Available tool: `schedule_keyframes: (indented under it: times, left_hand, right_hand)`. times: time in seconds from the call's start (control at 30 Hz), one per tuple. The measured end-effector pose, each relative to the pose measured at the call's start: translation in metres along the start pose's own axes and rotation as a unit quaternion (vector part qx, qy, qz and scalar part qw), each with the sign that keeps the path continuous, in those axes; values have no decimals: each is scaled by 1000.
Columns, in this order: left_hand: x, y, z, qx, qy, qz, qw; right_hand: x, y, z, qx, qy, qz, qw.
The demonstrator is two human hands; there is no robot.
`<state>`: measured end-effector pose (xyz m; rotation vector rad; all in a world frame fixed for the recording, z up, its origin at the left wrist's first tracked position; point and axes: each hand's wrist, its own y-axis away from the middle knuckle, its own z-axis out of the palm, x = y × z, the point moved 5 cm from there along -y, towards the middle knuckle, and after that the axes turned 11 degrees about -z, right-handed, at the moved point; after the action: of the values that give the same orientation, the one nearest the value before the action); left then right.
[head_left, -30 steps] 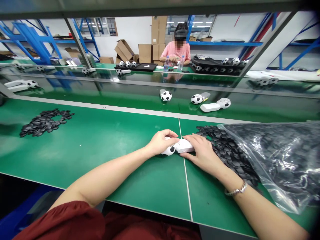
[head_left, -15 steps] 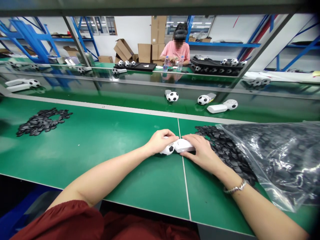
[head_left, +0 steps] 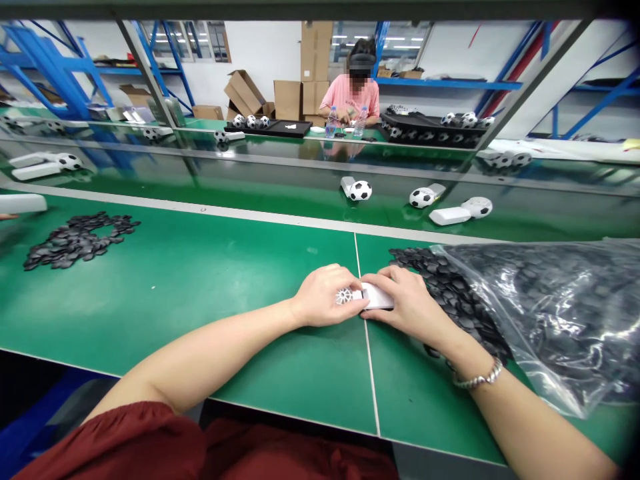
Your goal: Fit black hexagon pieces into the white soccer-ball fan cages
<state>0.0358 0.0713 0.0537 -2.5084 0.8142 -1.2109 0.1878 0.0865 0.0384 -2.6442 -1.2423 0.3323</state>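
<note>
Between my hands is a small white handheld fan (head_left: 377,297) with a round head. The head now shows a white spoked grille, partly covered by my fingers. My left hand (head_left: 327,297) is closed round the head, its thumb lying along the neck. Wrapped over the handle is my right hand (head_left: 407,297), a bracelet on its wrist. Both hands rest low over the green table (head_left: 240,267), at the white seam line. Close to my right hand lies a heap of small black flat pieces (head_left: 450,293).
A clear plastic bag (head_left: 555,313) of black pieces lies at the right; another black pile (head_left: 75,240) is at the left. Several football-patterned fans (head_left: 360,191) lie on the green strip ahead. A white object (head_left: 23,203) enters at the left edge. A co-worker (head_left: 353,100) sits opposite.
The fan has been turned: the football pattern faced me before, now the spoked grille does. Nearby fans on the strip have shifted right. A white object and fingertips have appeared at the left edge.
</note>
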Motion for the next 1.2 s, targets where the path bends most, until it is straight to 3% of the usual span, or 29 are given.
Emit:
schedule_keyframes:
  times: [0.13, 0.33, 0.6, 0.8, 0.9, 1.0, 1.1, 1.2]
  left_hand:
    - [-4, 0, 1, 15, 0, 3, 1000]
    - [2, 5, 4, 20, -82, 77, 993]
    - [6, 8, 6, 54, -125, 126, 983]
    - [8, 10, 7, 47, -136, 150, 978]
    - [5, 8, 3, 63, -61, 99, 991]
    - [-9, 3, -3, 103, 46, -39, 993]
    - [-29, -1, 0, 85, 156, -196, 964]
    - [-41, -3, 9, 19, 275, -280, 920]
  right_hand:
    - [-2, -1, -1, -3, -18, -1, 1000]
    - [-6, -2, -3, 10, -1, -12, 1000]
    - [-6, -2, -3, 29, -8, -36, 999]
    - [-7, -2, -2, 22, -7, -39, 999]
    - [-6, -2, -3, 32, -7, -49, 998]
    - [-3, -2, -5, 59, 17, -49, 997]
    - [-2, -1, -10, 101, 59, -42, 992]
    - [-3, 0, -15, 126, 82, -45, 988]
